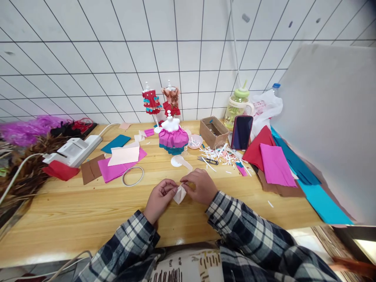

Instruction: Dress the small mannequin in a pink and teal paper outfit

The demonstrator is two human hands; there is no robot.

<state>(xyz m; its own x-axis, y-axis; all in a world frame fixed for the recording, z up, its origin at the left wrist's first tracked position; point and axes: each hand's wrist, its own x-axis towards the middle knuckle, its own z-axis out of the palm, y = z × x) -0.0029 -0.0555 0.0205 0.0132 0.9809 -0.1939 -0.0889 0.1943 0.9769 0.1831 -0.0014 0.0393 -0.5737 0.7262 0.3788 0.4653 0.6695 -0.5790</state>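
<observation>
A small folded piece of pale crepe paper (179, 194) is pinched between my two hands just above the table. My left hand (161, 197) grips its left edge between thumb and fingers. On the opposite side, my right hand (201, 185) has thumb and fingertips closed on the upper right edge. A pale paper strip (185, 163) lies just beyond my right fingers. Behind it stands a small white mannequin (170, 123) in a pleated magenta and teal paper skirt (173, 139). Thread snips (210, 160) lie to the right of it.
Two dressed mannequins (151, 101) stand by the tiled wall. Right are paper scraps (227, 154), a cardboard box (214, 132), a phone (242, 133), a jug (237, 107) and coloured sheets (277, 164). Left are more sheets (125, 154), a ring of tape (133, 176) and a power strip (73, 150).
</observation>
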